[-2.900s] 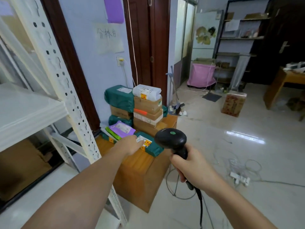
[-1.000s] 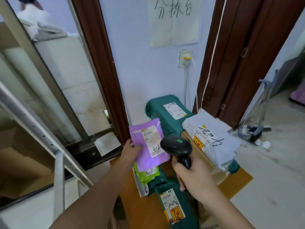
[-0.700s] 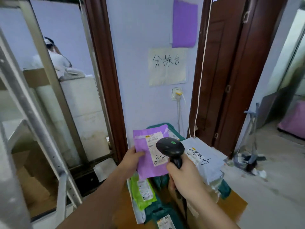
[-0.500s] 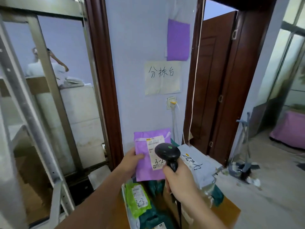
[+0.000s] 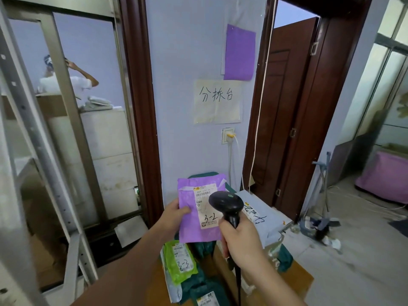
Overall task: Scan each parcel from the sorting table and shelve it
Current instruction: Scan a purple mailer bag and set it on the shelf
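My left hand (image 5: 174, 214) grips a purple parcel bag (image 5: 190, 228) by its left edge and holds it upright above the sorting table (image 5: 298, 281). The white label on the bag faces me. My right hand (image 5: 240, 239) holds a black barcode scanner (image 5: 226, 203) by its handle, with the scanner head just in front of the label. Below lie a light green parcel (image 5: 181, 260), dark green parcels (image 5: 198, 281) and a grey-white parcel (image 5: 262, 217) on top of the pile.
A white metal shelf frame (image 5: 44, 164) stands at the left. A person in white is behind the glass partition (image 5: 68, 82). A brown door (image 5: 293, 120) is open at the right. A paper sign (image 5: 217, 101) hangs on the wall, and a dustpan (image 5: 320, 219) stands on the floor.
My left hand picked the purple parcel off the table and raised it upright. My right hand brought the scanner in front of its label. My view tilted up towards the wall.
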The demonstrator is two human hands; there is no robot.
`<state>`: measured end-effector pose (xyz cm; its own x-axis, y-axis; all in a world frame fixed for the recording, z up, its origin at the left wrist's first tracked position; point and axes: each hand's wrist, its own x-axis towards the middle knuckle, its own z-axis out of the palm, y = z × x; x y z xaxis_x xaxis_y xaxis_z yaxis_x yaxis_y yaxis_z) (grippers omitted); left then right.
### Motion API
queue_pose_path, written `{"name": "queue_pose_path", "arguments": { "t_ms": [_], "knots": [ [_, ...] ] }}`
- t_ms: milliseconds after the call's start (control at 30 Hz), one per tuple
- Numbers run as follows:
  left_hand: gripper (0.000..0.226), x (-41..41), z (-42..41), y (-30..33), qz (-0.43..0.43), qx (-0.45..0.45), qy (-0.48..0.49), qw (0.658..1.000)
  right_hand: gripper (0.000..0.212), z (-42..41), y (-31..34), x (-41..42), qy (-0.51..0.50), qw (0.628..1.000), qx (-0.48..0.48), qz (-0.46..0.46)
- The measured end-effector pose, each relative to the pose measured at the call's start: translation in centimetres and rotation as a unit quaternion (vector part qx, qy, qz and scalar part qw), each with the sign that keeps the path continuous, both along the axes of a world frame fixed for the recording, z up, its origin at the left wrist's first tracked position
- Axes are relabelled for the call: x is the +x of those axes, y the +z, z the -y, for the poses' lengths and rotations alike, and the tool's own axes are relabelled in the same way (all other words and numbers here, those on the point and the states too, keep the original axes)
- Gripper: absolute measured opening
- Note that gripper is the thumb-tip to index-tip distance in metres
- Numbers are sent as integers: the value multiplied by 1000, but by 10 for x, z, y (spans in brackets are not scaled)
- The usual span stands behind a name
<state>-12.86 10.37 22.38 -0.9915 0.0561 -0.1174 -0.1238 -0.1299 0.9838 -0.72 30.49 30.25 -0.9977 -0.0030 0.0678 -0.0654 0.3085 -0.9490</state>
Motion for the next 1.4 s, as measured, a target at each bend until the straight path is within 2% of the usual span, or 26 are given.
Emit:
{"name": "queue_pose_path", "arguments": {
  "t_ms": [333,833,1033,1233,1400],
  "knots": [
    [38,-5,2,-8,-4,-20,4,1000,2,7,-3,-2,12,1000,10,10],
    [33,-9,5,-1,-5,-44,-11,999,1,19,-4,-7,-7,1000,13,16],
    [36,-6,10,-15,9,-37,-26,999,9,22,-7,3,-11,999,32,31],
    [34,26,12,-10,18,-34,-3,999,10,15,-7,30,-9,998,63,22],
    [36,82,11,0,22,2,46,999,4,-2,-3,68,37,997,65,3]
  ]
}}
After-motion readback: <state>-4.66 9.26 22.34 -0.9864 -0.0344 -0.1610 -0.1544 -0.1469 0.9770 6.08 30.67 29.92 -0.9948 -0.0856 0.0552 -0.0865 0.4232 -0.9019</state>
